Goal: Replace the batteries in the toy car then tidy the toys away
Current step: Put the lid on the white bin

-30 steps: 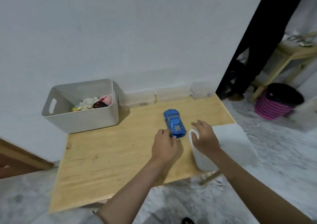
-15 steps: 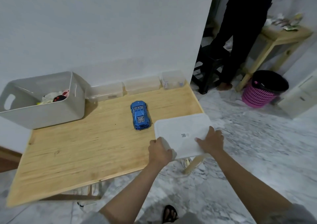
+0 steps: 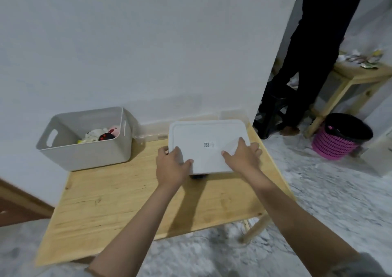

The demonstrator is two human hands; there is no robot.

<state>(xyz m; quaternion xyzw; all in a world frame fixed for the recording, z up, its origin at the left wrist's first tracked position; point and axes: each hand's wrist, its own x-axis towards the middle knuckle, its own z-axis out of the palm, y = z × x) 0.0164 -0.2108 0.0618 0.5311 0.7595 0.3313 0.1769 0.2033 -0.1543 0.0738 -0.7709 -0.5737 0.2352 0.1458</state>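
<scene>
A flat white lid (image 3: pixel 206 145) with a small printed code hangs over the wooden table (image 3: pixel 118 204). My left hand (image 3: pixel 171 166) grips its near left corner and my right hand (image 3: pixel 241 155) grips its near right edge. The lid covers the spot where the blue toy car stood; only a dark bit (image 3: pixel 198 176) shows under its near edge. A grey toy bin (image 3: pixel 84 155) with soft toys (image 3: pixel 101 135) inside stands at the table's back left.
Clear plastic boxes (image 3: pixel 148 136) line the wall behind the lid. A person in black (image 3: pixel 307 53) stands to the right by a black stool. A pink basket (image 3: pixel 341 138) and a second wooden table (image 3: pixel 360 75) are further right.
Both hands took the white lid from the table's right edge and carried it up and over the blue car, which it now hides. The camera view shifted too.
</scene>
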